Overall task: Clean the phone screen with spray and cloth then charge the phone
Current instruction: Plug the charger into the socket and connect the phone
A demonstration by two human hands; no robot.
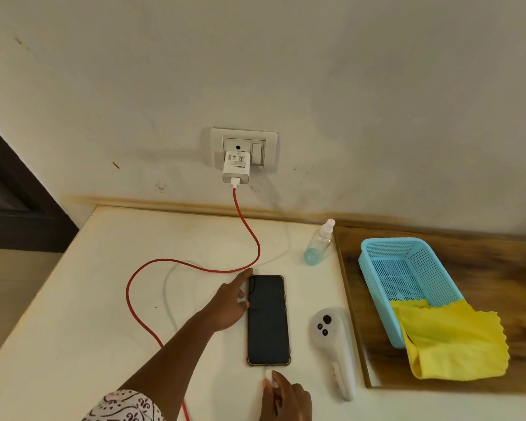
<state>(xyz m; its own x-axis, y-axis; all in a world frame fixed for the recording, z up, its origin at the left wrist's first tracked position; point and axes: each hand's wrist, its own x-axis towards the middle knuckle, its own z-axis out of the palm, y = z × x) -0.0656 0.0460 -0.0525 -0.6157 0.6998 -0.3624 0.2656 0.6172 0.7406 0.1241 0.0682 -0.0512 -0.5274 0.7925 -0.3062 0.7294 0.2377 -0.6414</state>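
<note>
- Phone (268,320) lay face up mid-table, the red cable's (249,235) white plug (267,373) at its near-edge port; whether fully seated, couldn't tell.
- Best bet imo: brace the phone, push the plug straight in, no wiggling.
- Left hand (230,305) was flat, fingers straight against the phone's left edge.
- Right hand (286,396) pinched the plug.
</note>
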